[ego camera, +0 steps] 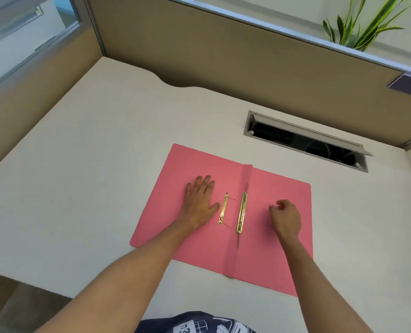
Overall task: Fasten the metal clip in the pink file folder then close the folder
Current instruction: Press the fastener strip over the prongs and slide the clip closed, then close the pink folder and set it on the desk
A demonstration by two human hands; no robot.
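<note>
A pink file folder (281, 251) lies open and flat on the white desk. Along its middle fold sits a long gold metal clip bar (241, 213) with thin prongs sticking out at both ends. A shorter gold clip piece (223, 209) lies loose on the left flap, just left of the bar. My left hand (199, 200) rests flat on the left flap, fingers spread, its thumb close to the loose piece. My right hand (286, 218) hovers over the right flap with fingers curled in, holding nothing that I can see.
The white desk (91, 164) is enclosed by tan partition walls. A grey cable slot (305, 140) with an open lid lies behind the folder. A green plant (367, 22) stands beyond the partition at the top right. The desk's front edge runs at the lower left.
</note>
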